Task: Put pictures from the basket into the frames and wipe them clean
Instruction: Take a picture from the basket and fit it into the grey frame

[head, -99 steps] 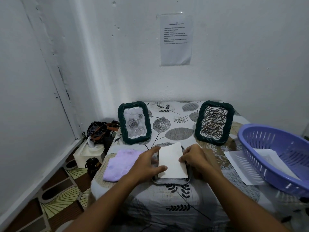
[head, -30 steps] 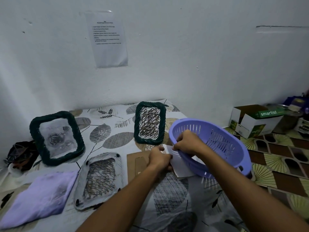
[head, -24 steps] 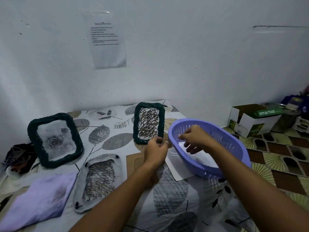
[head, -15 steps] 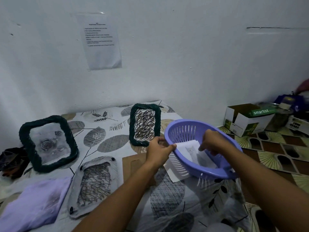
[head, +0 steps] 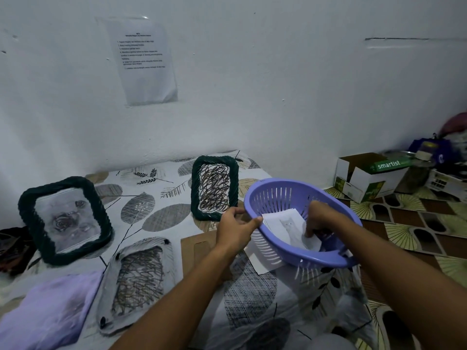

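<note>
Purple basket (head: 283,198) sat tilted at the table's (head: 161,213) right edge, left hand (head: 236,229) pinching its near rim. Right hand (head: 322,218) reached inside, fingers curled onto the pictures (head: 283,224).

Two bare forearms reach in from the lower edge, with no sleeves, watch, rings or bands showing on them. The left grip (head: 236,229) and right grip (head: 322,218) are ungloved, with short nails where fingertips show.

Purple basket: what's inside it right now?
Inside the purple basket: white picture sheets, with the right hand reaching onto them. How many sheets, or anything beneath them, is hidden.
</note>
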`<act>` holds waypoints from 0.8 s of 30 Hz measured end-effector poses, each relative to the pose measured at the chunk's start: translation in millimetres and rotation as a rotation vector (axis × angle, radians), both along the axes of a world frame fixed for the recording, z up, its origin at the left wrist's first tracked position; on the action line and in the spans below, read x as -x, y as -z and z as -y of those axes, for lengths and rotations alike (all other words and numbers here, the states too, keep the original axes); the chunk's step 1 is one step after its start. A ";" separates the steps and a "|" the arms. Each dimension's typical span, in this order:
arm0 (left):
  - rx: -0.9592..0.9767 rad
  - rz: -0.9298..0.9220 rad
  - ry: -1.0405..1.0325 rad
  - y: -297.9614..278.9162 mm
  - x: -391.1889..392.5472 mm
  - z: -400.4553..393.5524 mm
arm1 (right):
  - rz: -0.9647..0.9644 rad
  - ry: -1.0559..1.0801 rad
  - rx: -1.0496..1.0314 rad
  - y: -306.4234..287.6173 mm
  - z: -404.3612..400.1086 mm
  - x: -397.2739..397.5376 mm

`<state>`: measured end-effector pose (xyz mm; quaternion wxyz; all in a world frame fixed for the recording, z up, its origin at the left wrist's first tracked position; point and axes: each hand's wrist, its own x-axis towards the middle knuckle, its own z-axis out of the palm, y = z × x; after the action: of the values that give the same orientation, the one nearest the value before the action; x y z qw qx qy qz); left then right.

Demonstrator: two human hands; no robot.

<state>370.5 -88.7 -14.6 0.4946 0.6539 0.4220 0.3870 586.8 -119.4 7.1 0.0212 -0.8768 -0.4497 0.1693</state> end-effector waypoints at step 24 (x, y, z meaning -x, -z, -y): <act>0.523 0.315 0.202 -65.1 -41.4 16.7 | -1.080 -0.099 -0.518 -49.0 39.6 32.2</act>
<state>412.0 -105.4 50.5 0.7411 0.4753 0.3583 0.3107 554.6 -159.0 56.1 0.4518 -0.6109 -0.4422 0.4766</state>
